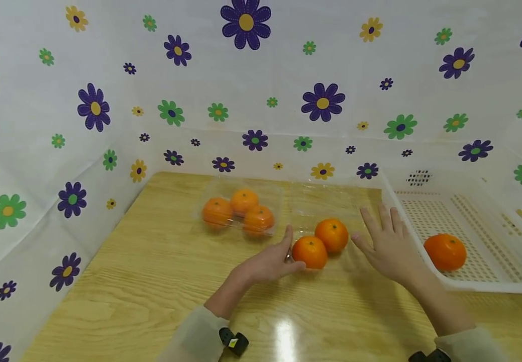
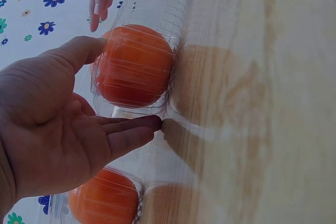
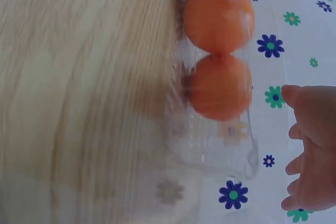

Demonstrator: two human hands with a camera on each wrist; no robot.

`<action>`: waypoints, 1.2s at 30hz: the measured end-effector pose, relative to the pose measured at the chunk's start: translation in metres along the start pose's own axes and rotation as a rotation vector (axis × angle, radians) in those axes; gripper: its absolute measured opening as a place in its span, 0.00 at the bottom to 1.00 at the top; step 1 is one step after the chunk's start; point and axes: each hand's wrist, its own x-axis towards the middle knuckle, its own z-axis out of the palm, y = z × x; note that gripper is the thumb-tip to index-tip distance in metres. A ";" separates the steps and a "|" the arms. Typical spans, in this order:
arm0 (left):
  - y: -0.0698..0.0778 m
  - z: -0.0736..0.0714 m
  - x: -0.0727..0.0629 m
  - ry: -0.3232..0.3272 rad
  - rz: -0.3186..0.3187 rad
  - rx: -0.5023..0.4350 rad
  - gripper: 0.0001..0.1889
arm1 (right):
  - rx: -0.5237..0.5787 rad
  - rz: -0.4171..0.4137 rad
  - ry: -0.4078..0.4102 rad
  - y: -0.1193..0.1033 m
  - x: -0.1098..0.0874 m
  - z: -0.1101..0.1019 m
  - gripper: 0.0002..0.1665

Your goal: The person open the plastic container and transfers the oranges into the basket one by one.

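Note:
An opened clear plastic clamshell box (image 3: 210, 153) lies on the table, its lid folded back. Inside it are two tangerines, a nearer one (image 1: 309, 252) and a farther one (image 1: 331, 235). My left hand (image 1: 265, 264) touches the near left corner of this box, thumb and fingers fairly straight and spread about the corner. To the right of the box, my right hand (image 1: 387, 246) is held apart from it with fingers spread, holding nothing. The right wrist view shows a gap between that hand and the box.
Left of the opened box stands another clear box (image 1: 235, 226) with three tangerines (image 1: 258, 220) visible under its plastic. A white perforated basket (image 1: 491, 287) stands at the right with one tangerine (image 1: 445, 252) in it. Flowered cloth (image 1: 279, 75) hangs behind the table.

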 end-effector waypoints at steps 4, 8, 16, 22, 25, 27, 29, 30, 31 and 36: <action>-0.001 0.001 0.000 -0.002 -0.003 -0.004 0.53 | 0.049 -0.017 -0.015 -0.007 0.002 0.013 0.46; -0.001 0.000 -0.001 0.011 0.005 0.000 0.53 | 0.098 -0.064 -0.007 -0.013 0.006 0.023 0.45; -0.001 0.000 0.001 0.014 0.011 0.009 0.52 | 0.132 -0.110 -0.005 -0.020 0.013 0.038 0.47; 0.000 0.001 0.000 0.006 0.005 -0.001 0.52 | 0.152 -0.156 0.027 -0.023 0.014 0.046 0.46; 0.000 0.001 0.000 0.003 0.005 -0.006 0.52 | 0.181 -0.164 0.023 -0.023 0.014 0.047 0.45; 0.000 0.002 0.000 0.003 0.004 -0.007 0.53 | 0.199 -0.166 0.009 -0.022 0.015 0.048 0.44; -0.001 0.002 0.000 0.006 -0.002 -0.009 0.53 | 0.214 -0.166 -0.011 -0.022 0.016 0.049 0.44; -0.001 0.002 0.000 0.008 -0.005 -0.010 0.53 | 0.218 -0.167 -0.020 -0.022 0.016 0.049 0.44; -0.001 0.002 0.000 0.008 -0.008 -0.009 0.53 | 0.223 -0.166 -0.029 -0.021 0.016 0.050 0.44; -0.002 0.003 0.001 0.008 -0.015 -0.007 0.52 | 0.239 -0.155 -0.059 -0.018 0.017 0.052 0.46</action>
